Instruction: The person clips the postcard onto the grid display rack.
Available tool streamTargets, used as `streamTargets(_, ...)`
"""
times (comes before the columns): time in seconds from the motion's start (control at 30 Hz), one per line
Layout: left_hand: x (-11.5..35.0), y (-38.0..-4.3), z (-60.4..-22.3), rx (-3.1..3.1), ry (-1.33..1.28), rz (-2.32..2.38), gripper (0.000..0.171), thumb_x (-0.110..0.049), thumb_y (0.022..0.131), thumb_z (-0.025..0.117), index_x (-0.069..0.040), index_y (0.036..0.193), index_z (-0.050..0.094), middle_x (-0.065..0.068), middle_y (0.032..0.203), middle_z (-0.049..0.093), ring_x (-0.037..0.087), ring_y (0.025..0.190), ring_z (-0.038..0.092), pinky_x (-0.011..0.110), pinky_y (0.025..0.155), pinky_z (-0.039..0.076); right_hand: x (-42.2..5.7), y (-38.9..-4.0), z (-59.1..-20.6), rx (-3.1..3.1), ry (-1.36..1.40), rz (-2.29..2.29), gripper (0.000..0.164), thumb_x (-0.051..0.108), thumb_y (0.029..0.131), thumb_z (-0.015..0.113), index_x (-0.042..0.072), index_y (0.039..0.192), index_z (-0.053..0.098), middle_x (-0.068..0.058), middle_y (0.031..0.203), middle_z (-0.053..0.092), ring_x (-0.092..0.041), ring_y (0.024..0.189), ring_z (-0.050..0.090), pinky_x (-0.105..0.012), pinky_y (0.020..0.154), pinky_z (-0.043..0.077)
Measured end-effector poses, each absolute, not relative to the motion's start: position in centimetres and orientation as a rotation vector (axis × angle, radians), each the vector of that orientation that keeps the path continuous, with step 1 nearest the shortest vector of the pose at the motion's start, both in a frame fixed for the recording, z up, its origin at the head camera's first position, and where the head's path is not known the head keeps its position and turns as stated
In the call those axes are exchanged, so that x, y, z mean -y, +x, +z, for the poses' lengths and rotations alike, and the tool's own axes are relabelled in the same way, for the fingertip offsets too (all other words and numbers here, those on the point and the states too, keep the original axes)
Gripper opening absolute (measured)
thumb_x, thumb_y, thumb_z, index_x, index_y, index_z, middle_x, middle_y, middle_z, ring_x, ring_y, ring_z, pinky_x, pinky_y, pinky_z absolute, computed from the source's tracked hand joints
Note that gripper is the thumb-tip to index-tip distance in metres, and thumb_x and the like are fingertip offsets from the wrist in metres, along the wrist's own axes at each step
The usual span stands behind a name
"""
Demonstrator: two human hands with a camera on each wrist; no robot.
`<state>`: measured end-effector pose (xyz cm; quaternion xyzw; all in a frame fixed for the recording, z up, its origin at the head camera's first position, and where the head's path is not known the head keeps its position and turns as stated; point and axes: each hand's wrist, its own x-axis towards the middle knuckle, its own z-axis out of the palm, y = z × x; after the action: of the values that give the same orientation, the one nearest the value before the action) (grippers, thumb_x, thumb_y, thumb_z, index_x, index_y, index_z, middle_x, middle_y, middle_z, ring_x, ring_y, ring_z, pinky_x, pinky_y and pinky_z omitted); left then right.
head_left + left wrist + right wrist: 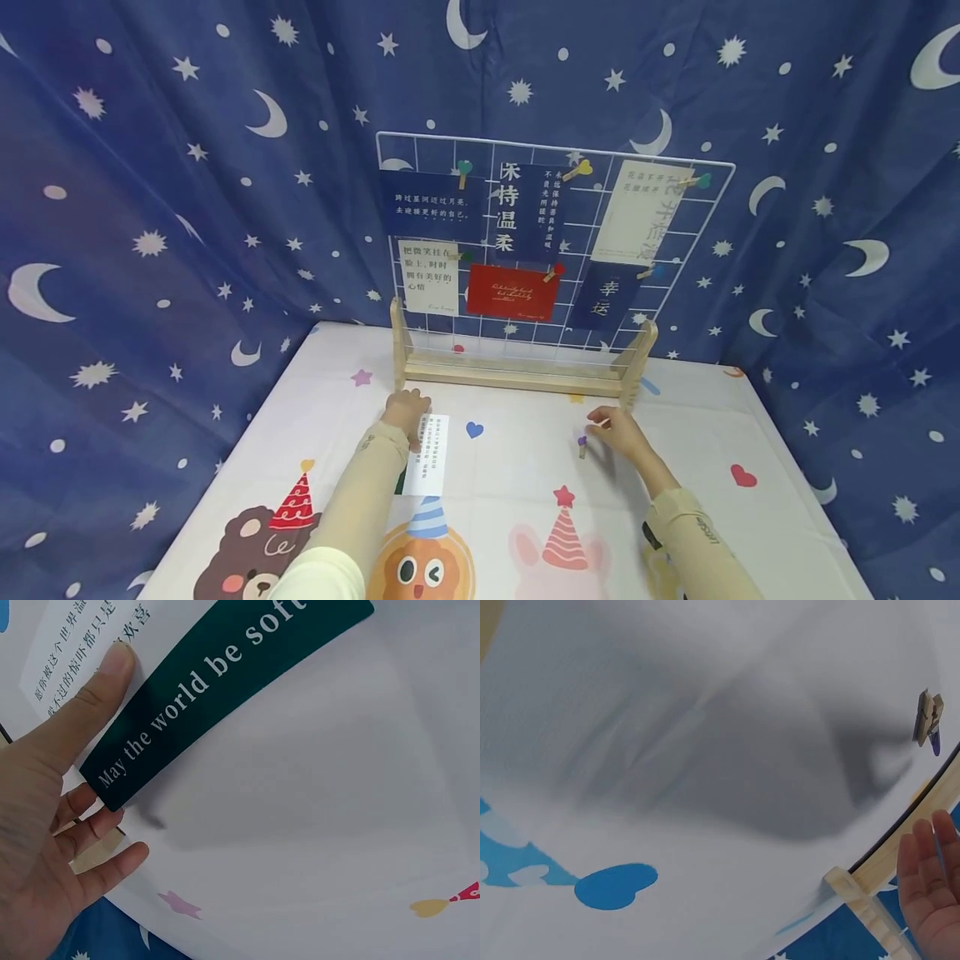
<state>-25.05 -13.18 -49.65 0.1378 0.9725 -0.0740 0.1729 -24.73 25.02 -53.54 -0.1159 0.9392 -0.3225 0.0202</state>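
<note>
My left hand (407, 414) grips a white and dark green card (202, 690) by its end, thumb on the printed face and fingers behind. The green band reads "May the world be soft". In the head view the white part of the card (431, 454) shows beside the hand, over the table. My right hand (621, 433) is beside a small wooden clothespin (582, 448) with a purple heart. From the right wrist view, the fingers (928, 859) look extended and apart from that clothespin (928, 720), which sits on the cloth.
Behind the hands stands a white wire grid (540, 150) in a wooden base (510, 377). Several cards hang on it from heart clothespins, among them a red card (513, 293) and a navy card (431, 204). A printed tablecloth (510, 467) covers the table; a starry curtain (150, 333) surrounds it.
</note>
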Motion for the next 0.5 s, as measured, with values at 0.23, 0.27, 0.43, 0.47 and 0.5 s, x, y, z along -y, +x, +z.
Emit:
streamTargets(0.23,13.8,-25.0,-50.0,-2.792,0.398,-0.045,0.071,-0.026,0.060,0.088,-0.006,0.120,0.056,0.016,0.115,0.060,0.034,0.107,0.056,0.046,0.090,0.051,-25.3,-24.6,-53.2,-2.923,-0.359,-0.995,0.016,0.002,0.084,0.064,-0.010,0.095,0.064,-0.023,0.088,0.066,-0.029,0.076,0.063,-0.043,0.073,0.054)
streamTargets(0.27,13.9,-25.1,-50.1,-2.793,0.396,-0.026,0.069,-0.025,0.060,0.088,-0.006,0.119,0.056,0.016,0.113,0.062,0.035,0.106,0.057,0.046,0.090,0.051,-25.3,-24.7,-53.3,-2.919,-0.351,-0.998,0.016,0.002,0.084,0.064,-0.010,0.094,0.064,-0.022,0.087,0.066,-0.029,0.075,0.063,-0.042,0.073,0.054)
streamTargets(0.43,14.8,-25.9,-50.8,-2.786,0.378,0.041,0.057,-0.019,0.063,0.087,-0.005,0.111,0.059,0.017,0.107,0.066,0.034,0.101,0.061,0.045,0.090,0.050,-25.2,-24.8,-53.6,-2.902,-0.312,-0.991,0.015,0.002,0.084,0.064,-0.009,0.094,0.064,-0.020,0.085,0.066,-0.027,0.075,0.062,-0.040,0.071,0.054)
streamTargets(0.47,15.1,-26.0,-50.9,-2.780,0.373,0.050,0.056,-0.018,0.063,0.086,-0.005,0.110,0.060,0.017,0.107,0.066,0.034,0.101,0.061,0.045,0.091,0.050,-25.1,-24.8,-53.7,-2.899,-0.293,-0.993,0.015,0.002,0.084,0.064,-0.009,0.094,0.064,-0.019,0.085,0.066,-0.026,0.076,0.062,-0.039,0.071,0.054)
streamTargets(0.5,15.3,-26.0,-50.9,-2.776,0.372,0.063,0.053,-0.018,0.064,0.086,-0.005,0.108,0.060,0.016,0.106,0.066,0.033,0.101,0.061,0.045,0.091,0.050,-25.1,-24.7,-53.7,-2.900,-0.284,-0.990,0.015,0.002,0.084,0.064,-0.009,0.094,0.065,-0.019,0.085,0.066,-0.026,0.076,0.062,-0.038,0.071,0.053)
